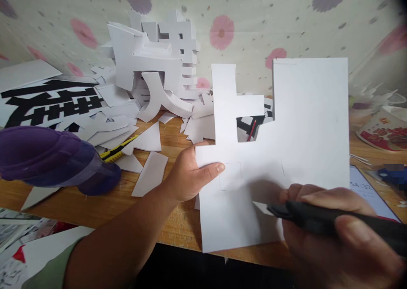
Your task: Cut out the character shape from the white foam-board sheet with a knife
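Observation:
A large sheet of white foam board [311, 119] with cut-out edges stands tilted up in front of me, its lower part over the table's front edge. My left hand [193, 172] grips its left side, thumb flat on the front and fingers hidden behind. Faint pencil lines form a small rectangle beside that thumb. In my right hand [343, 234] is a black utility knife [318, 219], its blade pointing left in front of the board's lower half. Whether the blade tip touches the board I cannot tell.
Behind stand white built-up character shapes [152, 64]. Board scraps [149, 174] and black-printed sheets [57, 102] litter the wooden table [178, 225]. At left are a purple bottle [63, 157] and a yellow cutter [119, 149]; at right, a paper bowl [384, 130] and a lit screen [362, 187].

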Tool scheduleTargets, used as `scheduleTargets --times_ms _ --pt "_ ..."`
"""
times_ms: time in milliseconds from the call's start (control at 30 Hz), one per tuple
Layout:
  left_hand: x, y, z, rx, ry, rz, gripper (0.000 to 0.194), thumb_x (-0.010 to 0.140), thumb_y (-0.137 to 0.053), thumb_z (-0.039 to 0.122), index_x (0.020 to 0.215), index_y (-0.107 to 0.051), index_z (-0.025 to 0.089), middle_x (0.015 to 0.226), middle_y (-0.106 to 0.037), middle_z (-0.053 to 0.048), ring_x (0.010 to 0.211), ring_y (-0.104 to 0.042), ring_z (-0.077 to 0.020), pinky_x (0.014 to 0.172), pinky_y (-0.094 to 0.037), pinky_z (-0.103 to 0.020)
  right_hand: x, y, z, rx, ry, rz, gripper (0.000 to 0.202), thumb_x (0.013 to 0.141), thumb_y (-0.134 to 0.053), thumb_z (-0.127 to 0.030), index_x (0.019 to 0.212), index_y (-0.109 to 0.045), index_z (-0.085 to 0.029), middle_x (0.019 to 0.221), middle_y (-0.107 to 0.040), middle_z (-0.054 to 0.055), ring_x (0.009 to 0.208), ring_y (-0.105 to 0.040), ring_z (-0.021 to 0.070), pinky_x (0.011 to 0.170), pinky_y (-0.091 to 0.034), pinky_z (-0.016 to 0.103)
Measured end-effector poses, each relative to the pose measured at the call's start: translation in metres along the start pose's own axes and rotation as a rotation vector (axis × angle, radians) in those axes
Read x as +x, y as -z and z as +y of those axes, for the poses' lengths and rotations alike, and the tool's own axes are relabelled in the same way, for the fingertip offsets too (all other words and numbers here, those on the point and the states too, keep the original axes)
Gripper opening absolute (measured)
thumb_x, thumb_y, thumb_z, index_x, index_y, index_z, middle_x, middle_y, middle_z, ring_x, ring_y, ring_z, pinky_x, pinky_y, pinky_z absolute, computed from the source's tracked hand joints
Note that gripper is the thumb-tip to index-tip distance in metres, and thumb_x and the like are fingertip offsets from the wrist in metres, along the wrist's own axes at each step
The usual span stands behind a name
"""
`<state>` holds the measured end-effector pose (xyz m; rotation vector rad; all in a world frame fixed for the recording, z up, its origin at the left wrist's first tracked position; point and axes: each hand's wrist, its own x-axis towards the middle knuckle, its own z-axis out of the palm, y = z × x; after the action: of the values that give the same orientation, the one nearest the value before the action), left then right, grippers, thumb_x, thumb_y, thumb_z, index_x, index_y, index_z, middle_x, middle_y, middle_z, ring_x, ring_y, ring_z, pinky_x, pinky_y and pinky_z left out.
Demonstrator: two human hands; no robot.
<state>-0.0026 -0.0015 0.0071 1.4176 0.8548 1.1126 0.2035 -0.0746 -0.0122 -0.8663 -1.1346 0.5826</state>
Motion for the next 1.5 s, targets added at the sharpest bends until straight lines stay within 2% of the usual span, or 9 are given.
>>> scheduleTargets --times_ms 100,233,300,400,500,867,1100,1333,1500 --pt "0.001 -0.001 -0.001 0.007 0.002 0.028 0.015 0.074 -0.073 0.028 0.082 -0.065 0.019 0.069 -0.060 0.002 0.062 -0.053 -0.0136 0.060 -0.045 -0.026 0.003 -0.003 -0.005 0.125 -0.023 -0.002 0.018 0.079 -0.069 -0.039 0.079 -0.071 -0.022 0.062 -0.064 0.001 0.055 -0.061 0.0171 0.050 -0.050 0.030" --pt "0.001 -0.001 -0.003 0.018 0.003 0.007 0.019 0.074 -0.074 0.030 0.087 -0.067 0.019 0.075 -0.066 0.000 0.069 -0.059 -0.0165 0.066 -0.049 -0.029 -0.009 -0.004 -0.006 -0.208 -0.003 -0.095 0.014 0.075 -0.076 -0.034 0.083 -0.071 -0.024 0.075 -0.070 0.002 0.069 -0.068 0.0184 0.059 -0.056 0.028" --pt "0.001 0.000 -0.004 0.015 -0.008 0.004 0.021 0.075 -0.074 0.030 0.090 -0.067 0.018 0.079 -0.068 -0.001 0.072 -0.062 -0.0171 0.069 -0.051 -0.029 -0.014 -0.005 -0.005 -0.328 0.025 -0.120 0.014 0.074 -0.077 -0.033 0.083 -0.070 -0.025 0.078 -0.071 0.002 0.067 -0.069 0.0180 0.055 -0.055 0.026" --pt "0.001 0.000 -0.005 0.027 -0.029 0.012 0.022 0.076 -0.074 0.030 0.093 -0.068 0.019 0.083 -0.070 -0.002 0.076 -0.064 -0.0177 0.071 -0.051 -0.029 -0.015 -0.005 -0.004 -0.390 0.079 -0.168 0.015 0.073 -0.077 -0.034 0.083 -0.068 -0.027 0.074 -0.070 0.002 0.061 -0.068 0.0174 0.046 -0.052 0.024" --pt "0.001 -0.001 -0.005 0.020 -0.031 0.020 0.021 0.076 -0.074 0.028 0.094 -0.068 0.019 0.083 -0.071 -0.001 0.077 -0.064 -0.0170 0.072 -0.052 -0.028 -0.014 -0.008 -0.005 -0.400 0.099 -0.186 0.017 0.073 -0.076 -0.034 0.085 -0.067 -0.026 0.076 -0.071 0.003 0.063 -0.069 0.0185 0.047 -0.053 0.025" --pt "0.000 -0.001 -0.001 0.095 -0.008 0.018 0.017 0.076 -0.073 0.029 0.087 -0.066 0.019 0.077 -0.067 0.000 0.071 -0.061 -0.0164 0.066 -0.049 -0.027 -0.022 -0.024 -0.012 -0.461 0.019 -0.096 0.016 0.076 -0.070 -0.040 0.082 -0.064 -0.027 0.074 -0.067 0.003 0.067 -0.067 0.0210 0.045 -0.046 0.029" --pt "0.000 0.002 -0.001 0.091 0.012 -0.010 0.021 0.075 -0.073 0.034 0.087 -0.065 0.018 0.078 -0.067 -0.002 0.071 -0.061 -0.0180 0.065 -0.049 -0.028 -0.025 -0.024 -0.011 -0.532 0.032 -0.026 0.023 0.075 -0.070 -0.049 0.081 -0.066 -0.026 0.078 -0.069 0.004 0.067 -0.067 0.0205 0.055 -0.054 0.032" --pt "0.000 0.003 -0.002 0.008 0.014 -0.064 0.021 0.077 -0.073 0.030 0.094 -0.068 0.019 0.081 -0.066 -0.001 0.073 -0.060 -0.0157 0.067 -0.048 -0.026 -0.019 -0.012 -0.009 -0.638 0.130 -0.059 0.021 0.075 -0.074 -0.046 0.081 -0.069 -0.027 0.079 -0.072 0.003 0.068 -0.070 0.0200 0.059 -0.058 0.030" --pt "0.000 0.004 -0.003 0.053 0.023 -0.052 0.020 0.076 -0.074 0.033 0.088 -0.066 0.018 0.078 -0.065 -0.001 0.071 -0.059 -0.0165 0.064 -0.047 -0.027 -0.017 -0.007 -0.008 -0.651 0.156 -0.050 0.018 0.073 -0.076 -0.042 0.079 -0.071 -0.027 0.077 -0.073 0.004 0.067 -0.071 0.0212 0.057 -0.059 0.031"
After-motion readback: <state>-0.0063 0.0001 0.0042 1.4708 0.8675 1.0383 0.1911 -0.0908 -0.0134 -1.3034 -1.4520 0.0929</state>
